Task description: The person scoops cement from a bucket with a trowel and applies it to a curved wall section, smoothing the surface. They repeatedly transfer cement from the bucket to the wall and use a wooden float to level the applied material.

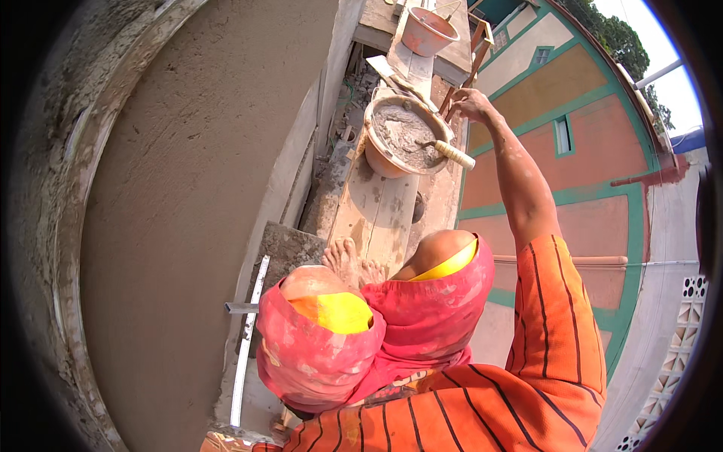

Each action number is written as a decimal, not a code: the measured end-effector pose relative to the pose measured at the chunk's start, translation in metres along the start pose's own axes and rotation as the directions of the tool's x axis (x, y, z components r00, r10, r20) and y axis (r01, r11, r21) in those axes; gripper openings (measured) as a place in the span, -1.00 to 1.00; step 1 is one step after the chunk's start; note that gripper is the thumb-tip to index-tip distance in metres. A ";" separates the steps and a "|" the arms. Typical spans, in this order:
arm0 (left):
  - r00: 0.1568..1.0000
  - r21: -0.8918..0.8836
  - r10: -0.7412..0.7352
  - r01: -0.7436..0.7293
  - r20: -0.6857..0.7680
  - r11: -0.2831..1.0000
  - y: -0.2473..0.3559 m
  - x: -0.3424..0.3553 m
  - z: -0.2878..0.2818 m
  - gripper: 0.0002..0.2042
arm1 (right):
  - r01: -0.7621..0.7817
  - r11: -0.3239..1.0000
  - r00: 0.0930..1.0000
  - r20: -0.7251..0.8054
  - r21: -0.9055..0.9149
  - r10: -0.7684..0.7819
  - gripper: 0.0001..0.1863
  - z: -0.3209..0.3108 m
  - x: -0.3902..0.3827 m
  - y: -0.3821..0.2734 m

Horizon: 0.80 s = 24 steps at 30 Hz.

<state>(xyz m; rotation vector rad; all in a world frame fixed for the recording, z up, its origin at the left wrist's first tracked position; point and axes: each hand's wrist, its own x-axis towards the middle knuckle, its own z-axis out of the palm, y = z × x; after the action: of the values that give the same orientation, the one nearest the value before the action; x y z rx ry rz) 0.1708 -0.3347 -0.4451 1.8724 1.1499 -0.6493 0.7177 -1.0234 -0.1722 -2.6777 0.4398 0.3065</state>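
Note:
My right hand [471,105] reaches out beside the right rim of a bucket [388,166] of wet grey mortar [403,135]. Its fingers are bent down and drawn together; whatever they grip, if anything, is too small to make out. A trowel with a pale wrapped handle [455,154] rests in the mortar, its handle jutting over the near right rim. Across the far rim lies a flat, pale, mortar-smeared tool [392,75]. My left hand is out of view.
The bucket stands on wooden planks [354,200], with my bare feet [343,260] close by. A second bucket [429,34] is farther along. Smooth grey plastered wall [188,188] rises at left. A metal straightedge [248,346] lies by my knee. Painted building [557,158] to the right, beyond the planks' edge.

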 end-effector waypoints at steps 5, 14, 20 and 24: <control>0.998 0.134 -0.018 0.027 -0.065 0.991 0.063 0.034 0.017 -0.50 | 0.046 0.993 0.993 0.114 -0.113 -0.033 -0.58 0.046 0.031 0.093; 0.721 0.194 0.689 -0.688 0.075 0.699 0.283 0.087 0.089 -0.46 | -0.103 0.994 0.993 -0.045 0.034 0.105 -0.60 -0.007 0.056 0.104; 0.521 -0.485 0.654 -0.439 0.549 0.757 0.543 0.045 0.236 -0.18 | -0.037 0.988 0.999 -0.043 -0.150 0.031 -0.56 -0.039 0.072 0.098; 0.404 -0.492 0.562 -0.272 0.722 0.827 0.625 -0.012 0.263 0.02 | -0.069 0.983 0.993 0.081 -0.173 0.084 -0.56 0.006 0.099 0.113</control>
<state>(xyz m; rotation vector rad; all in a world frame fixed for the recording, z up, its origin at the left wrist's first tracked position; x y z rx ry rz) 0.7224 -0.7153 -0.3382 1.1912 0.0615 -0.8781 0.7693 -1.1448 -0.2454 -2.8028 0.5117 0.5036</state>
